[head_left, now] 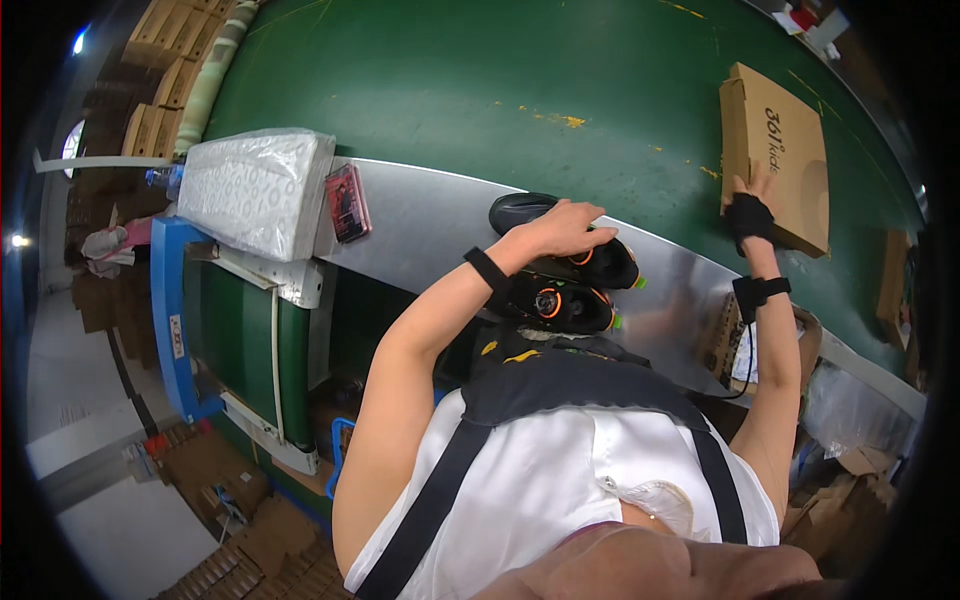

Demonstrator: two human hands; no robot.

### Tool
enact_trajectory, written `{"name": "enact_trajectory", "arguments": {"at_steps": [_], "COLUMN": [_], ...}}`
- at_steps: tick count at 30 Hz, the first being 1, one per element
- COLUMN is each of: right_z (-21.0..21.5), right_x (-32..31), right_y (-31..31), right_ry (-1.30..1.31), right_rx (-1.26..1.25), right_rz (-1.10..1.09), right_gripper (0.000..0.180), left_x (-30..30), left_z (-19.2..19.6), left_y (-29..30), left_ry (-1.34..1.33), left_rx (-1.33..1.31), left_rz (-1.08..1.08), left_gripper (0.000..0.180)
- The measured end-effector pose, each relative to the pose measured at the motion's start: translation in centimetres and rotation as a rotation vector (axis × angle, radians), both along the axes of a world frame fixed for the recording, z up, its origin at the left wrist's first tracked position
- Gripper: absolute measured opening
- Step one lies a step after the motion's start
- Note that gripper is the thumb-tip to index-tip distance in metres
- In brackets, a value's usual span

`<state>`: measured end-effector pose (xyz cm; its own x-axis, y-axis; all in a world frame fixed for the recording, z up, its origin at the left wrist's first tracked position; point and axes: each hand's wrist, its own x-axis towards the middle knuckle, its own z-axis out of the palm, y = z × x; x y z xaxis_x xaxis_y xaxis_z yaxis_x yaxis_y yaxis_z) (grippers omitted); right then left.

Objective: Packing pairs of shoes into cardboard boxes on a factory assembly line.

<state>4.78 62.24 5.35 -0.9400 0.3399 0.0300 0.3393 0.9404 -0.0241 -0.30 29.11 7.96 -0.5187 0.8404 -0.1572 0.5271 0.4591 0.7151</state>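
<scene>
Two black shoes with orange and green accents lie side by side near the table's front edge. My left hand [565, 229] rests across the middle of the farther shoe [522, 208], its fingers stretched out and partly covering it. The nearer shoe [558, 304] lies just below, closer to my body. On the right, my right hand [754, 200], in a black fingerless wrap, touches the near left part of a closed brown cardboard shoebox [795, 150]. Its fingers are extended over the box's lid, not wrapped round it.
A green conveyor belt [440, 80] runs behind a metal ledge [420, 210]. At left are a plastic-wrapped patterned white stack [255, 190], a small red box [346, 204] and a blue frame [175, 320]. An open carton [722, 340] stands beside my right forearm.
</scene>
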Motion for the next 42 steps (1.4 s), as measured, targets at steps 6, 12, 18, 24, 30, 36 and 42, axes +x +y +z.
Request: {"name": "enact_trajectory", "arguments": {"at_steps": [6,12,18,24,30,36,42], "right_z": [-1.7,4.9,12.7,12.0,7.0,5.7,-5.9], "right_x": [-0.3,-1.3,4.3,8.9,12.7,14.4,26.4], "right_y": [1.6,0.3,-3.7,1.7,7.4,1.9,6.4], "right_ry": [-0.069,0.61,0.675,0.97,0.846,0.711,0.001], "right_rx": [0.085,-0.157,-1.057,-1.223,-1.424,-1.251,-0.277], "right_rz": [-0.143,0.216,-0.13,-0.279,-0.288,-0.696,-0.478], "right_gripper": [0.042,0.037,0.032,0.037,0.048,0.035,0.03], "left_x": [-0.7,0.6,0.4,-1.1,-3.2,-4.4,-4.7], "left_z": [0.2,4.3,7.2,7.0,4.8,0.4,1.0], "left_y": [1.7,5.9,8.7,6.1,2.5,1.1,1.8], "left_ry": [-0.065,0.407,0.839,0.729,0.737,0.668,0.725], "left_rx": [-0.204,0.126,0.289,0.132,0.163,-0.139,-0.226], "left_rz": [-0.022,0.046,0.029,0.325,0.422,0.144,0.136], "left_gripper": [0.052,0.062,0.07,0.079,0.072,0.06,0.062]}}
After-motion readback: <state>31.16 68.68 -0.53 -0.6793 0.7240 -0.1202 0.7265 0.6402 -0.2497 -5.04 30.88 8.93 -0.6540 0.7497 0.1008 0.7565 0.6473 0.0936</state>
